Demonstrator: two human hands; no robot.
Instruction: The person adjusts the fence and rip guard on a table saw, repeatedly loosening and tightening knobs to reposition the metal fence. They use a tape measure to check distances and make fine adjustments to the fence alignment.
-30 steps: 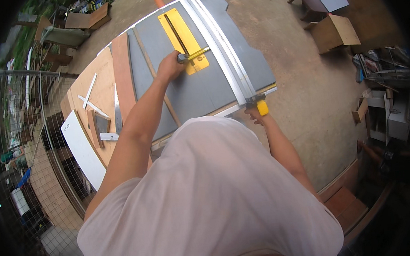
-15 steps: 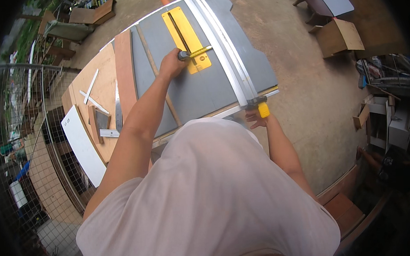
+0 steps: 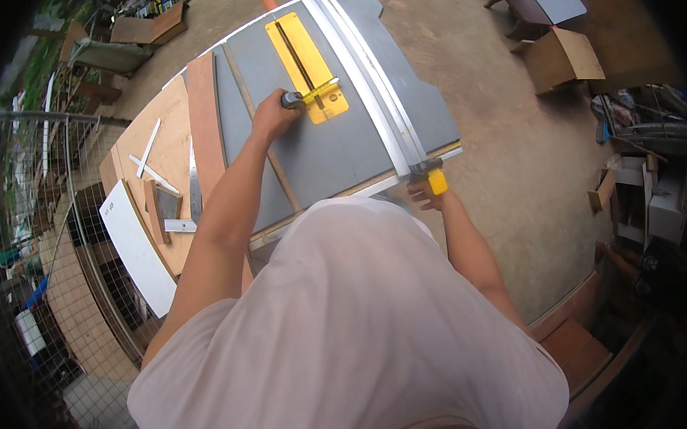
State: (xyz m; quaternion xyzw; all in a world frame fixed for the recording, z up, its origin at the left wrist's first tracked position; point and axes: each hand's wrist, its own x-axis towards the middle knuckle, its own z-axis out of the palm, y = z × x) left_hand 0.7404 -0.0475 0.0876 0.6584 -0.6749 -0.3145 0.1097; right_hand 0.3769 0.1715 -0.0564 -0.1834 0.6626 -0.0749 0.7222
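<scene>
- Barely shifting since the earlier frames: both hands staying at the same spots on the grey saw table (image 3: pixel 332 148).
- Gripping, nearest, with the right hand (image 3: pixel 425 196), fingers curled at the yellow lever (image 3: pixel 437 182) on the near end of the aluminium fence (image 3: pixel 367 79); how tightly, not possible to tell.
- Reaching farther out with the left hand (image 3: pixel 272 116), fingers closed around a tape measure (image 3: pixel 292 100), its yellow blade (image 3: pixel 320 90) lying across the yellow insert plate (image 3: pixel 307 67).
- Lying well to the left on the plywood board (image 3: pixel 162 147): a metal square (image 3: pixel 189 204) and white strips (image 3: pixel 149 152).
- Standing far right on the ground: a cardboard box (image 3: pixel 560 58).
</scene>
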